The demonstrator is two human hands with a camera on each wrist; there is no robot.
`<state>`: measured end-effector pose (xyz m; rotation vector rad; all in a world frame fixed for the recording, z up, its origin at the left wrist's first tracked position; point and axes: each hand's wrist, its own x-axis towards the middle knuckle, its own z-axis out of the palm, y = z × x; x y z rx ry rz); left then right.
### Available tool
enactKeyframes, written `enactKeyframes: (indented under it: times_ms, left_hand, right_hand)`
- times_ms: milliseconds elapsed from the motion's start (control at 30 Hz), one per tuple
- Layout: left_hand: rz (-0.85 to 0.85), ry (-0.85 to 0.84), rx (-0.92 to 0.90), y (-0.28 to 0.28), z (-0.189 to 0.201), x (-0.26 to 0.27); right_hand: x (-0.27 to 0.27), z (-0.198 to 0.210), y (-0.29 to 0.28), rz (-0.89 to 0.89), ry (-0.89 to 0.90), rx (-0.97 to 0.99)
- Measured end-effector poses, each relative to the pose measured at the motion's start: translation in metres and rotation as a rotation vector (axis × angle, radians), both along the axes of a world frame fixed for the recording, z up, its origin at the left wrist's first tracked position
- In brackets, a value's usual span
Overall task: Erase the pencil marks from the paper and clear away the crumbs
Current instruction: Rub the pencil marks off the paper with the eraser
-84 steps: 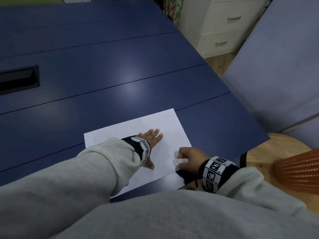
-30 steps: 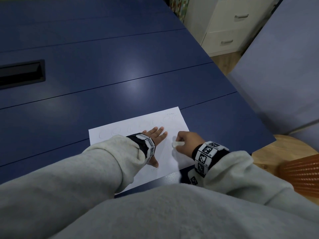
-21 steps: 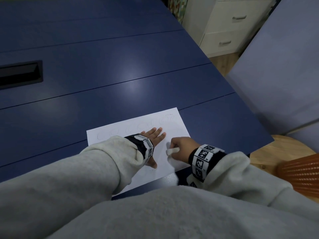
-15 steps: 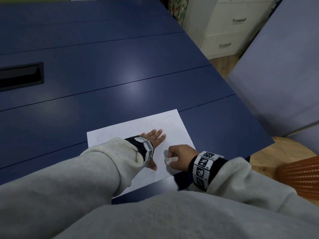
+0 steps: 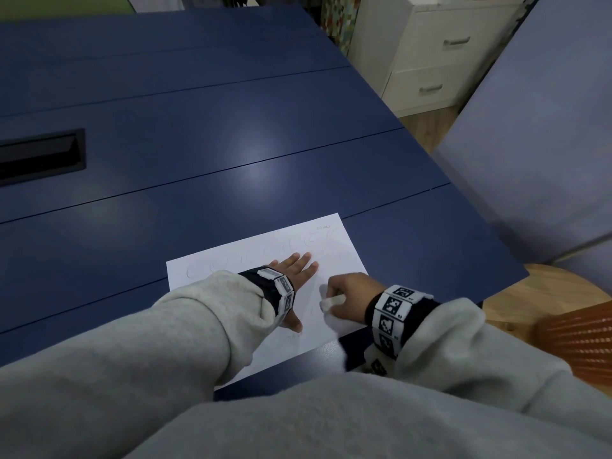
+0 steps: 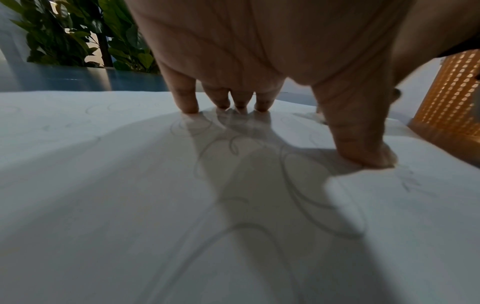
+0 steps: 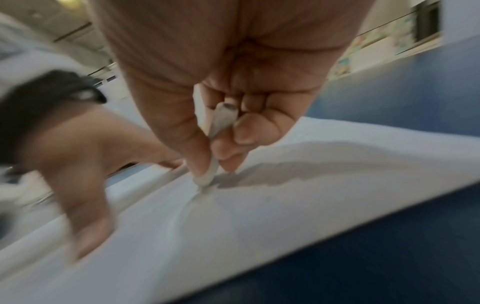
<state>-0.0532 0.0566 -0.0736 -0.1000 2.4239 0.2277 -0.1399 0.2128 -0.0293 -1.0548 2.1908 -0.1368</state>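
Paper: a thin white sheet (image 5: pixel 334 260), rectangular, lying flat on the bench close to its near edge; every place below is given from this sheet.
Pencil marks: faint grey loops and curls (image 6: pixel 293 185) across the sheet, with a row of rounded shapes (image 5: pixel 265 256) along its far edge.
Your left hand: your left hand (image 5: pixel 294 276) lies palm down on the middle of the sheet, its fingers (image 6: pixel 185 96) straight and spread, tips and thumb pressing the paper.
Your right hand: your right hand (image 5: pixel 351 298) sits over the sheet's right part, its fingers (image 7: pixel 244 131) curled in, pinching the eraser.
Eraser: a small white eraser (image 7: pixel 221 131), smooth and slim with rounded ends, a dark smudge on its upper end; its lower tip touches the sheet, which creases slightly there.
Bench: a dark blue bench (image 5: pixel 231 144), smooth with a dull sheen, crossed by thin straight seams, under the sheet on all sides.
Drawers: a white chest of drawers (image 5: pixel 440 54) with metal handles, well beyond the sheet's far right corner.
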Motion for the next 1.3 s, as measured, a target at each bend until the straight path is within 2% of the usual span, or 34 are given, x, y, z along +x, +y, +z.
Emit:
enactKeyframes:
  times_ms: [67,133,333,533,733,867,933,1067,1133,1300]
  left_hand:
    - [0.006,-0.003,0.001,0.000,-0.001,0.001]
    - [0.008,-0.011,0.002,0.001,0.000,0.000]
    - [0.005,-0.030,-0.001,0.001,0.000,-0.001]
    - [0.017,0.006,0.007,-0.001,-0.007,0.001]
    - [0.010,0.018,-0.003,-0.002,-0.009,0.001]
    - [0.015,0.019,0.001,-0.001,-0.009,0.001]
    - [0.017,0.019,-0.001,-0.001,-0.009,0.000]
    - [0.007,0.017,-0.001,-0.003,-0.009,0.000]
    - [0.005,0.019,-0.004,-0.003,-0.009,0.001]
    - [0.003,0.009,0.000,-0.001,-0.004,0.000]
  right_hand:
    - [-0.010,0.003,-0.001,-0.118,0.016,-0.046]
    - [-0.010,0.003,-0.002,-0.160,0.024,-0.080]
    - [0.016,-0.002,-0.001,0.062,-0.053,-0.006]
    - [-0.006,0.001,-0.003,-0.200,0.006,-0.135]
    - [0.021,0.003,-0.005,0.079,-0.032,-0.046]
    - [-0.003,0.000,-0.005,-0.158,0.008,-0.101]
    - [-0.005,-0.002,-0.004,-0.215,0.014,-0.138]
    - [0.021,-0.003,-0.004,-0.022,-0.062,-0.060]
    - [0.022,0.000,-0.008,0.027,-0.038,-0.049]
    - [0.003,0.001,-0.012,-0.178,0.025,-0.122]
